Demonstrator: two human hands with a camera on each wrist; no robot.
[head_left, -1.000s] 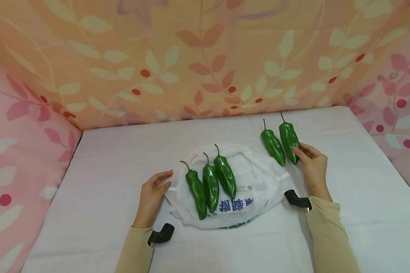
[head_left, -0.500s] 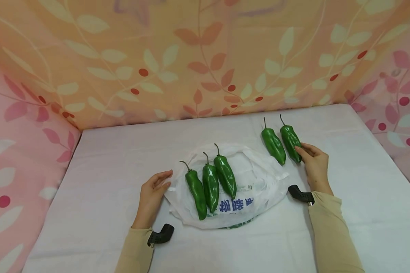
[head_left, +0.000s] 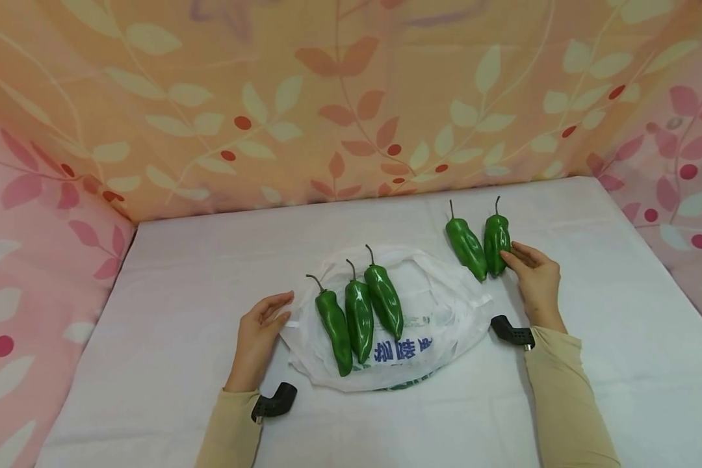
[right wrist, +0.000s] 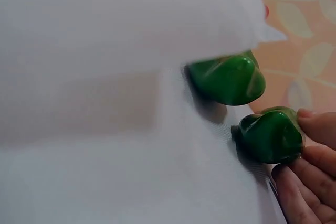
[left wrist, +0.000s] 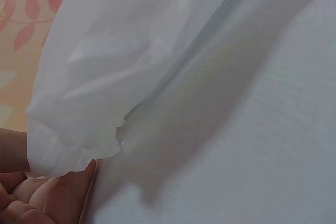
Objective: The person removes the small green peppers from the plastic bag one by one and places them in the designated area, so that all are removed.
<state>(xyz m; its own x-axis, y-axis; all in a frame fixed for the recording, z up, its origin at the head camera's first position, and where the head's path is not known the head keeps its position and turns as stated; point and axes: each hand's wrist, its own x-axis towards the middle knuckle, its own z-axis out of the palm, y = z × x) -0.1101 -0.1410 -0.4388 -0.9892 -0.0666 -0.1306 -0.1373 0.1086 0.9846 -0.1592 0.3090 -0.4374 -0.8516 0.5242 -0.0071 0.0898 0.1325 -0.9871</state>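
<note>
My left hand [head_left: 260, 331] pinches the left edge of a white plastic bag [head_left: 444, 325] between thumb and fingers; the left wrist view shows the bag's edge [left wrist: 73, 156] at the fingers. Three long green peppers [head_left: 359, 322] with thin stems lie side by side on the bag. At the right, my right hand [head_left: 535, 279] grips the lower part of another green pepper [head_left: 495, 240], thumb on one side and fingers on the other. Just left of it lies a further green pepper [head_left: 467, 249], its tip close to the bag. The right wrist view shows the gripped pepper [right wrist: 270, 137] end-on.
A white cloth [head_left: 210, 260] covers the table. Behind it hangs an orange leaf-patterned curtain [head_left: 269, 97], with pink patterned cloth [head_left: 29, 292] at the sides. Black wrist-camera mounts [head_left: 276, 402] stick out from both sleeves.
The pepper in my right hand has turned more upright, and its tip has shifted left beside the neighbouring pepper. My left hand and the bag look the same.
</note>
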